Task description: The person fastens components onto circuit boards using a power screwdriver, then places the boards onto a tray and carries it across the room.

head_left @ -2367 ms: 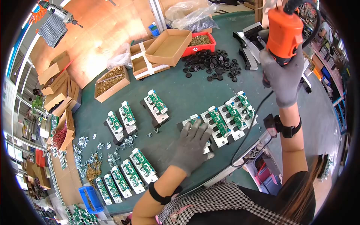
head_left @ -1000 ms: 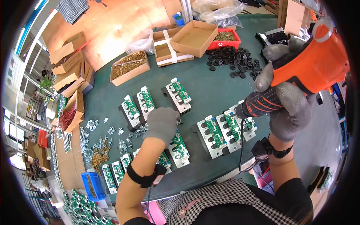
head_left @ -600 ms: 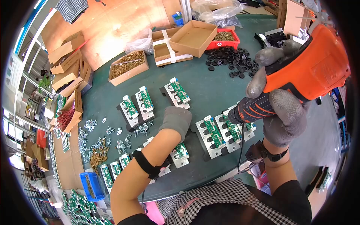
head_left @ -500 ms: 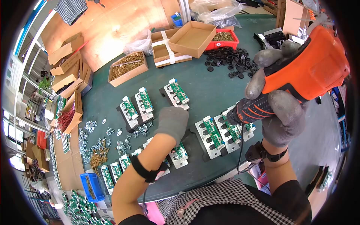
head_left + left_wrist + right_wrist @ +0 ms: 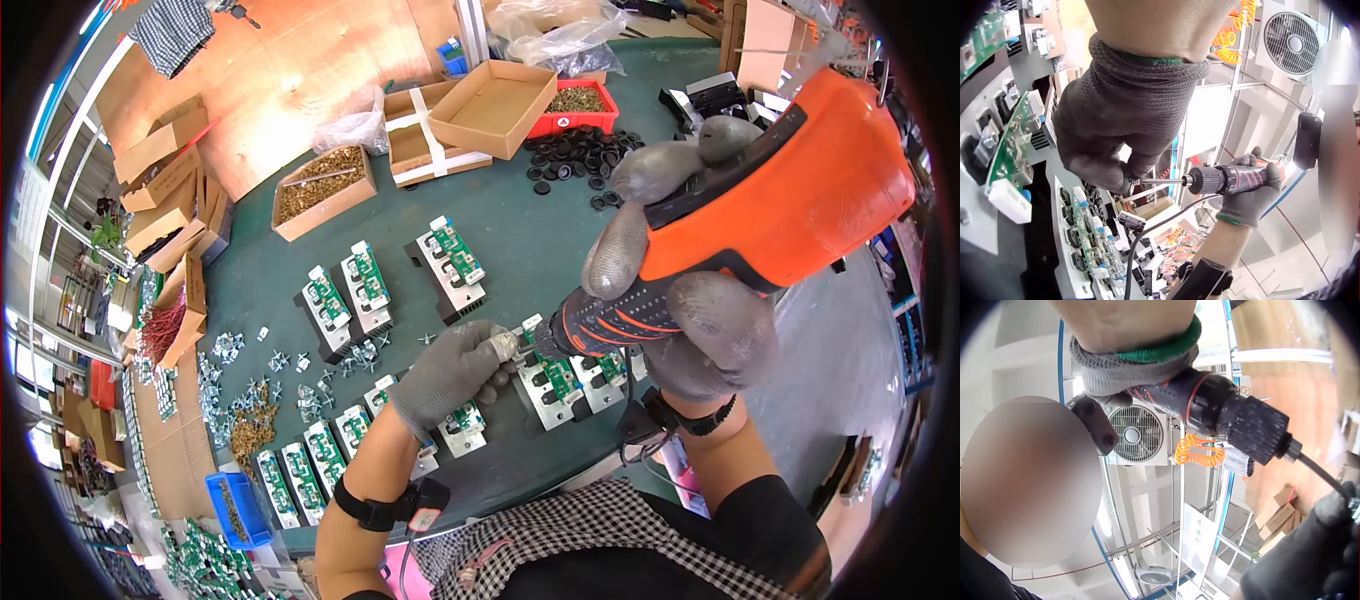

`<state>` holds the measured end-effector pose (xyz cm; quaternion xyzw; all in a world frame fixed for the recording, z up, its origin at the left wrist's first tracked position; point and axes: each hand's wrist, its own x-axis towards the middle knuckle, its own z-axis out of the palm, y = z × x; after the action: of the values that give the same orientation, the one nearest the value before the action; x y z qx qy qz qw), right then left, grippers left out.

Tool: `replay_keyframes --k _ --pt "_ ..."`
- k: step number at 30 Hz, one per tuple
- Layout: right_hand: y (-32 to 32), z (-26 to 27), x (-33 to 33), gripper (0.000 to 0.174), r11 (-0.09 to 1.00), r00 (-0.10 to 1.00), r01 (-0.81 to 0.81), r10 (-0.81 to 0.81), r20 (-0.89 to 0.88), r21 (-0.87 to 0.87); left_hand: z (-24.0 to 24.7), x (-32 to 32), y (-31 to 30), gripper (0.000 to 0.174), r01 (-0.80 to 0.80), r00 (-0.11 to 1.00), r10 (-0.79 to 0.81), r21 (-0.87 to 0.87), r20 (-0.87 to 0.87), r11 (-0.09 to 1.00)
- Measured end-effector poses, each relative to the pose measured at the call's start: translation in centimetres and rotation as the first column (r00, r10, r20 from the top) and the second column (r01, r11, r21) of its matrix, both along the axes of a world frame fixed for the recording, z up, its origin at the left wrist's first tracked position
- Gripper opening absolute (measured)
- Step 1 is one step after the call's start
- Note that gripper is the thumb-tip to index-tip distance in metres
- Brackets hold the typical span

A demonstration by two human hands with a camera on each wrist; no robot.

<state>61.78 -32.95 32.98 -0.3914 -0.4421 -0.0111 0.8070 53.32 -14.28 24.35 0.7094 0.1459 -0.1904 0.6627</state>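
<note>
In the head view my gloved left hand point(image 5: 450, 375) pinches a small metal piece at the tip of the driver's bit. In the left wrist view the left hand point(image 5: 1132, 119) has its fingertips around the bit's end; the piece is mostly hidden. My gloved right hand point(image 5: 710, 330) grips an orange and black power driver point(image 5: 790, 200), its chuck pointing left toward the left hand. A bit runs from the driver point(image 5: 1260, 428) to the metal piece point(image 5: 1354, 505) in the right wrist view. Below the hands stand heat sinks with green circuit boards point(image 5: 555, 376).
More board assemblies point(image 5: 455, 262) stand behind and at the front left. Loose metal clips point(image 5: 235, 395) lie at the left, near a blue bin point(image 5: 238, 510). A box of brass-coloured parts point(image 5: 322, 188), a red tray point(image 5: 575, 112) and black rings point(image 5: 575, 160) are farther back.
My left hand has turned and come to the bit's tip, its fingers now in sight with a small piece. The driver has moved left, and the head view has shifted slightly.
</note>
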Motion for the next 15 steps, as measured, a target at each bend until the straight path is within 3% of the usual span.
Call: replay_keyframes --k 10,15 --pt "0.12 -0.68 0.11 0.070 0.987 0.995 0.087 -0.080 0.052 -0.133 0.29 0.57 -1.00 0.029 -0.197 0.980 0.197 -0.015 0.012 0.980" --pt "0.35 -0.82 0.28 0.071 0.989 0.996 0.075 -0.067 0.065 -0.131 0.13 0.50 -0.65 0.029 -0.190 0.981 0.191 0.036 -0.032 0.981"
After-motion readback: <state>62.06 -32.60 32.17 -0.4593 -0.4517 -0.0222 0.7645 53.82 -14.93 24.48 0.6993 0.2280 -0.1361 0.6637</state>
